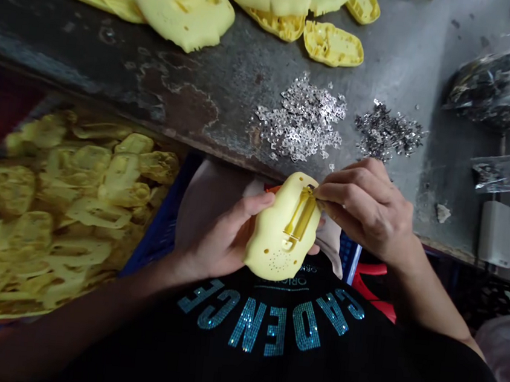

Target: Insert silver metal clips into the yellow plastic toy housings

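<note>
My left hand (227,237) is wrapped round a yellow plastic casing (263,240) in front of my chest, thumb on its near left edge. The casing has a long recess like a battery compartment, a few round holes and a patch of tiny perforations. At the upper end of that recess, the fingers of my right hand (367,206) are pinched together; a small dark bit shows by the fingertips, too small to name. Just beyond my hands, on the table, lie a heap of small silvery metal pieces (305,120) and a darker heap of small metal pieces (389,132).
More yellow casings (185,10) lie along the far part of the metal table (125,74). To the left, below the table edge, a blue crate (160,229) is piled with yellow plastic parts (85,197). Clear plastic bags (489,88) and a white box (498,233) are at the right.
</note>
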A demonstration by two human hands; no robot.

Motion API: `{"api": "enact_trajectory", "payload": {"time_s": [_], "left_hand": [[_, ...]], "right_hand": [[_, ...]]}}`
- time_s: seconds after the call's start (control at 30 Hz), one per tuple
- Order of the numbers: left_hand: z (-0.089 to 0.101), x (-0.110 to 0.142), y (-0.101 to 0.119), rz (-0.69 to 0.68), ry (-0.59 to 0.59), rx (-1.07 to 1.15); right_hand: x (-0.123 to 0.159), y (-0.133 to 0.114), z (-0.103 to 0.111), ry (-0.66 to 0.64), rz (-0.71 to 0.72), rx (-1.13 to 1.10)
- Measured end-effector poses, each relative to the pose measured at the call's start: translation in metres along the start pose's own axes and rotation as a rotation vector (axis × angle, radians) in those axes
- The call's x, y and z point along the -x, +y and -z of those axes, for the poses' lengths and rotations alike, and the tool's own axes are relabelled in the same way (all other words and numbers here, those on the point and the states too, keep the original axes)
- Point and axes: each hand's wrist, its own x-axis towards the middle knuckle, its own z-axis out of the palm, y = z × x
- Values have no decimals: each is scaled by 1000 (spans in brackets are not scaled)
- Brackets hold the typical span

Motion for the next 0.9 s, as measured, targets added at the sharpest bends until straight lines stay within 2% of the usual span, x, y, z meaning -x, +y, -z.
{"api": "enact_trajectory", "payload": {"time_s": [0.23, 0.57, 0.77, 0.9], "left_hand": [[-1, -3, -2, -31, -78, -40], [-11, -1, 1, -43, -42, -67], [-9, -2, -1, -70, -65, -50], [-4, -3, -4, -92, -54, -32]], "right_hand": [[4, -4, 2, -48, 0, 21], [11, -10, -10, 102, -109, -29], [11, -15, -15, 99, -85, 9], [10, -17, -12, 149, -160, -67]]}}
